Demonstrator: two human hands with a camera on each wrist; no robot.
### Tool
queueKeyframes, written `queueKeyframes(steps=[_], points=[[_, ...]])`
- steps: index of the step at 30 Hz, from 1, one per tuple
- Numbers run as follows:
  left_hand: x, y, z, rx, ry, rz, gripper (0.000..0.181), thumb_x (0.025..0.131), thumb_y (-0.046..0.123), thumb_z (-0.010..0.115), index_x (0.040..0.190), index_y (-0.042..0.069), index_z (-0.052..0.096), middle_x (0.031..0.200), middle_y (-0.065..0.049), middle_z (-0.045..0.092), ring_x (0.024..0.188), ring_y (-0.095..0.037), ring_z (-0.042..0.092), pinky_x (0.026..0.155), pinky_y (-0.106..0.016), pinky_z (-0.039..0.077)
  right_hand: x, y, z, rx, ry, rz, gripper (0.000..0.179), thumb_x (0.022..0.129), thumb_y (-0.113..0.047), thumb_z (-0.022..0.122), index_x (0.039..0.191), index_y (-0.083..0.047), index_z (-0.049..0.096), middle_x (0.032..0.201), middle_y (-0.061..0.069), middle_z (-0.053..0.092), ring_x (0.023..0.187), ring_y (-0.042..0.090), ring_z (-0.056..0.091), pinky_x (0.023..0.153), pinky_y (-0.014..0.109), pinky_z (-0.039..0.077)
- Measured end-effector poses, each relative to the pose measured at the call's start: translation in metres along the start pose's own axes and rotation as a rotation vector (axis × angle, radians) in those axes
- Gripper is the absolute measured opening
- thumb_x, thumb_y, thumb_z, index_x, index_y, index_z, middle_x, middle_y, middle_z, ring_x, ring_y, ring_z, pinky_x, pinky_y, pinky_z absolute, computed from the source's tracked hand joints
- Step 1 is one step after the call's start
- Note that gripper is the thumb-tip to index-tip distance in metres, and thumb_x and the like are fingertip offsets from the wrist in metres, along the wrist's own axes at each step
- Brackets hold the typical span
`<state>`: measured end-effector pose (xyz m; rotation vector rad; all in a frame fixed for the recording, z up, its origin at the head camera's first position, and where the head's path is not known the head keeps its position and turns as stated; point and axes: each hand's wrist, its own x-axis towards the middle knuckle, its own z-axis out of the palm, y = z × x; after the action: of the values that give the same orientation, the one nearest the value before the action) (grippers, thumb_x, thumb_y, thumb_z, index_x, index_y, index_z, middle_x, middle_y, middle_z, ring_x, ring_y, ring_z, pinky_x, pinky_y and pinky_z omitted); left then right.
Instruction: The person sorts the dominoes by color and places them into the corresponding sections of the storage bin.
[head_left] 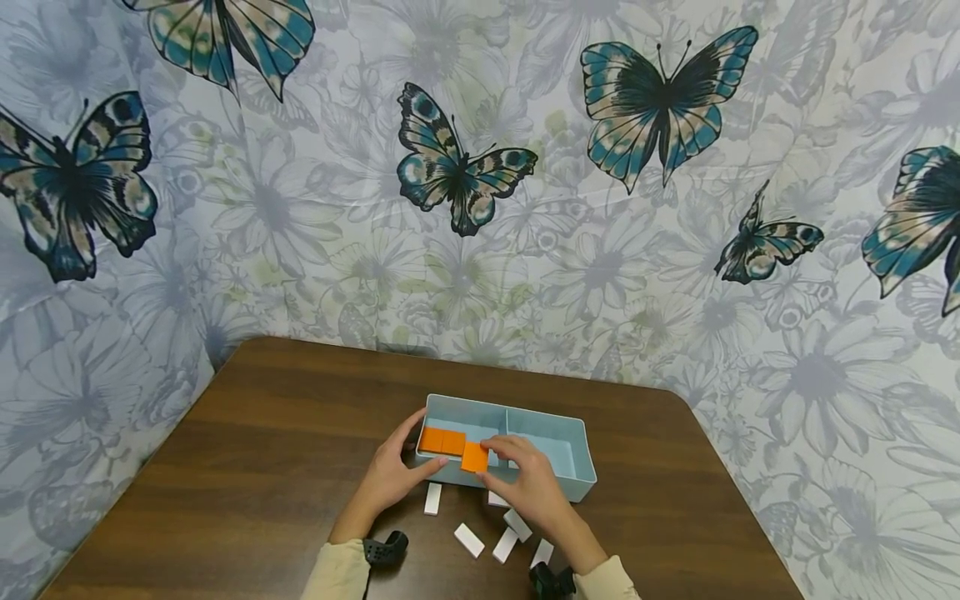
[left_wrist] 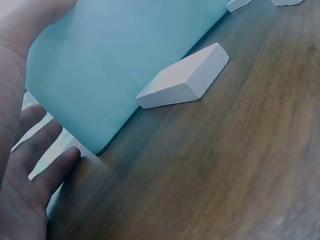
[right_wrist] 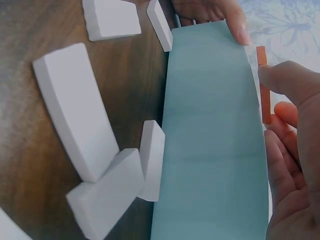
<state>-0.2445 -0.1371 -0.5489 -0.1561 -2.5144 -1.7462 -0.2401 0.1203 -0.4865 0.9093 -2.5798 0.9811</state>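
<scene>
My right hand (head_left: pixel 531 485) pinches an orange block (head_left: pixel 474 457).
My left hand (head_left: pixel 388 477) grips one end of the blue box (head_left: pixel 572 486); white blocks (head_left: pixel 468 541) lie on the worktop (head_left: pixel 247 467).

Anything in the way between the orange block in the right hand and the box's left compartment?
Nothing visible blocks it from above. The right hand holds the orange block at the front rim of the light-blue box, a possible snag; two other orange blocks lie left of it.
</scene>
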Motion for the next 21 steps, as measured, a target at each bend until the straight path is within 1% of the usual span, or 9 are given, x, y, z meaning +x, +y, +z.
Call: queueKeyframes(steps=[7,13,21], points=[[0.001,0.0,-0.001,-0.002,-0.001,0.002,0.089,0.082,0.047,0.086,0.158,0.03,0.041,0.158,-0.009,0.047,0.133,-0.034,0.054,0.112,-0.061,0.042,0.013,0.003,-0.001,0.015,-0.031,0.037,0.039,0.085,-0.019,0.086,0.122,-0.011,0.075,0.118,0.004,0.073,0.095,0.027,0.072,0.083,0.037,0.061],[0.002,0.0,0.0,0.007,0.001,0.006,0.089,0.083,0.048,0.086,0.157,0.03,0.042,0.158,-0.009,0.047,0.134,-0.034,0.054,0.111,-0.061,0.042,0.022,0.008,0.0,-0.004,-0.064,0.056,0.037,0.088,-0.022,0.083,0.123,-0.011,0.075,0.12,0.005,0.073,0.097,0.025,0.073,0.084,0.04,0.061],[0.001,-0.001,0.0,0.004,0.002,0.0,0.089,0.082,0.048,0.086,0.157,0.029,0.042,0.157,-0.009,0.048,0.132,-0.033,0.055,0.111,-0.06,0.043,0.031,0.013,0.002,0.081,-0.078,0.078,0.036,0.091,-0.023,0.081,0.123,-0.008,0.074,0.121,0.009,0.073,0.102,0.027,0.072,0.089,0.036,0.061]])
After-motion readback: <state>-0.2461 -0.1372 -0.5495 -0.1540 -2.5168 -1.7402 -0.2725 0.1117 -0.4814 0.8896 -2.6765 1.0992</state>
